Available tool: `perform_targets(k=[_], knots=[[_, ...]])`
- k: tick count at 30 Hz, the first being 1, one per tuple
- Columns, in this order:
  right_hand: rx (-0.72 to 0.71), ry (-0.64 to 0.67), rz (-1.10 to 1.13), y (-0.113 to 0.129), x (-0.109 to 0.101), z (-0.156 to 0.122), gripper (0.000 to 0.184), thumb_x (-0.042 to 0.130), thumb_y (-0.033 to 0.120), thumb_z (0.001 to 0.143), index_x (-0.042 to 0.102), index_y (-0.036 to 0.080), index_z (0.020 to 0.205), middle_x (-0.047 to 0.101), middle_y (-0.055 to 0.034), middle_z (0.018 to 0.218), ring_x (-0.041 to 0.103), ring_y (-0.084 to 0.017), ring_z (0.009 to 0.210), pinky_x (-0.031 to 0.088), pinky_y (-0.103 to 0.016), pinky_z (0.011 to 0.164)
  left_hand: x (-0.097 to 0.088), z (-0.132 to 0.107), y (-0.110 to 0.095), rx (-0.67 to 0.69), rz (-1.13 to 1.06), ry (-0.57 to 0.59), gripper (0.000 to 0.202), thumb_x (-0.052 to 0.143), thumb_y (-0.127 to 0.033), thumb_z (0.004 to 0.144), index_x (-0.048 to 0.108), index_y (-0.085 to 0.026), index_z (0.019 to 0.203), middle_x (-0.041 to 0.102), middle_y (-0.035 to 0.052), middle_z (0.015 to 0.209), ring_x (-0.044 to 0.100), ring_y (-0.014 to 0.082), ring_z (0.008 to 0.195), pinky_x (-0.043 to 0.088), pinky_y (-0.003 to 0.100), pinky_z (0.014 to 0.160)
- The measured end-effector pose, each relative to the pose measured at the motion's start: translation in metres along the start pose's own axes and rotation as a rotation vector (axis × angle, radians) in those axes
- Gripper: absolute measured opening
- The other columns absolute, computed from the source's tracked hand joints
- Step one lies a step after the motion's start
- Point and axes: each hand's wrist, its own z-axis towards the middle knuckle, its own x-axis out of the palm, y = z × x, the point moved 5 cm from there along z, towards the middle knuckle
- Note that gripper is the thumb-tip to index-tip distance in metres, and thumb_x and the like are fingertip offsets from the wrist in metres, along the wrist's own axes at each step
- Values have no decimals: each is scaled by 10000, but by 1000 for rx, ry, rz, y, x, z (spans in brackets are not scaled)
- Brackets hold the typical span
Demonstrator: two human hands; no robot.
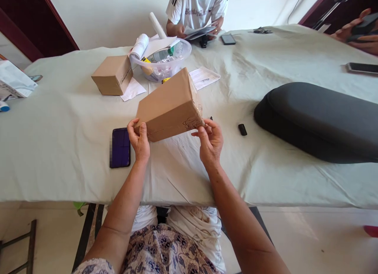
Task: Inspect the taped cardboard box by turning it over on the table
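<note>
1. Brown cardboard box (169, 106), sealed with tape, is held tilted just above the desk (59, 148), near the middle of its near edge.
2. The left hand (140, 142) clasps the box's near left corner, thumb up its side and fingers curled behind.
3. The right hand (210, 142) pinches the near right corner between thumb and fingertips.
4. A dark phone (119, 148) lies just left of the left hand; a second box (112, 75) sits toward the far edge.
5. Handling it well probably calls for firm, even corner grips, kept clear of the phone.

Illegible lettering on white shirt (196, 12)
</note>
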Motion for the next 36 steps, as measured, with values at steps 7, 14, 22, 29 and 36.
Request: perform_targets(k=[7, 14, 22, 29, 36], knots=[[-215, -153, -46, 9, -15, 3, 598, 442, 579, 941, 349, 319, 1471, 566, -103, 1254, 621, -249, 1094, 583, -400, 797, 18, -20, 3, -131, -12, 186, 451, 579, -651, 857, 528, -216, 965, 576, 33, 935, 541, 132, 767, 460, 277, 721], [-156, -58, -39, 0, -9, 7, 668, 483, 619, 915, 372, 313, 1498, 583, -106, 1234, 625, -221, 1032, 589, -386, 779, 23, -23, 12, -305, 123, 275, 254, 502, -386, 915, 589, -225, 1092, 656, 55, 990, 611, 197, 905, 478, 342, 813], [49, 167, -95, -12, 7, 1, 339, 561, 431, 880, 596, 239, 1157, 670, -46, 1026, 619, -150, 855, 546, -292, 698, 26, -19, 23, -170, 65, 292, 268, 491, -303, 900, 609, -218, 1125, 683, 76, 1184, 628, 206, 1128, 479, 364, 1016], [124, 376, -449, -19, 11, -1, 243, 513, 235, 822, 614, 213, 1043, 718, -68, 989, 637, -183, 787, 509, -338, 736, 25, -20, 15, -120, 36, 321, 594, 350, -677, 962, 576, -225, 1275, 641, 110, 1323, 595, 233, 1252, 472, 398, 1068], [49, 491, -697, -20, 14, -5, 123, 486, 203, 850, 583, 216, 923, 734, -85, 984, 652, -229, 837, 466, -333, 730, 33, -27, 3, -86, 64, 485, 874, 632, -716, 808, 368, -236, 1489, 534, 157, 1473, 527, 279, 1369, 432, 448, 1143]])
